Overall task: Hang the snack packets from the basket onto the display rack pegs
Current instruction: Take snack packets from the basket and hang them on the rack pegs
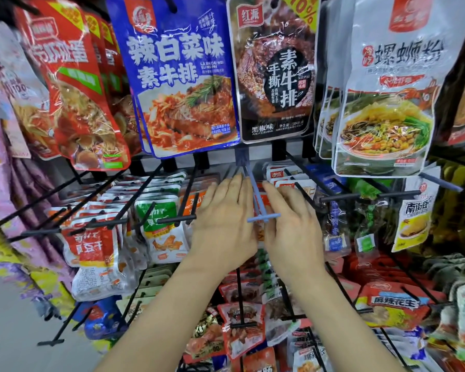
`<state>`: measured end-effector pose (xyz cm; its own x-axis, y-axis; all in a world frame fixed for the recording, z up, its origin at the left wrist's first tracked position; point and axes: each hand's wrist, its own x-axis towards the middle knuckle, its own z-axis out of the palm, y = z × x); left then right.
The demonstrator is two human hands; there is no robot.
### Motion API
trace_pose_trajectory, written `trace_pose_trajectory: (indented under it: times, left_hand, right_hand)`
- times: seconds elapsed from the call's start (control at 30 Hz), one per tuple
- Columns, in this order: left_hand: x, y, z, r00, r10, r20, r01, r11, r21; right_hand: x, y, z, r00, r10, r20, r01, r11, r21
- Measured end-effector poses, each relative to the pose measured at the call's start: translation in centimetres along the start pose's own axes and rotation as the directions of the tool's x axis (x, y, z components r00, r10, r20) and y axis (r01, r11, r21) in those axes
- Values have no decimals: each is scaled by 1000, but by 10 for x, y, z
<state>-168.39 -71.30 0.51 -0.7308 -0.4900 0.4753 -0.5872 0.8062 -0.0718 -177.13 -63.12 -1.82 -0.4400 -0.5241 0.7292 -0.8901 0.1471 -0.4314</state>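
Both my hands reach into the display rack on either side of a light blue peg with a T-shaped end. My left hand lies left of the peg with its fingers straight and together. My right hand lies right of it, fingers straight too. Between and under the hands, orange-red snack packets hang on that peg, mostly hidden by the hands. Whether the fingers touch these packets I cannot tell. No basket is in view.
Black pegs jut out toward me left and right, loaded with small packets. Large bags hang above: blue, dark, white noodle, red. More packets hang below my wrists.
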Motion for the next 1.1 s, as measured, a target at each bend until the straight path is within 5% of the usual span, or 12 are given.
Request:
trace_pose_trajectory:
  times: [0.33,0.57,0.8,1.1]
  left_hand:
    - [-15,-12,12,975,76,-207,-60,995,80]
    - [-6,-17,11,991,75,-114,-63,992,107]
    - [-7,-24,8,991,128,-41,-125,990,64]
    - [-30,-20,6,985,103,-140,-121,985,-125]
  right_hand:
    - [10,5,-1,977,-74,198,109,979,-171]
    - [18,11,-5,930,-99,353,176,965,-193]
    - [26,26,-22,825,-129,550,243,960,-138]
    - [28,40,-22,819,-185,543,205,978,25]
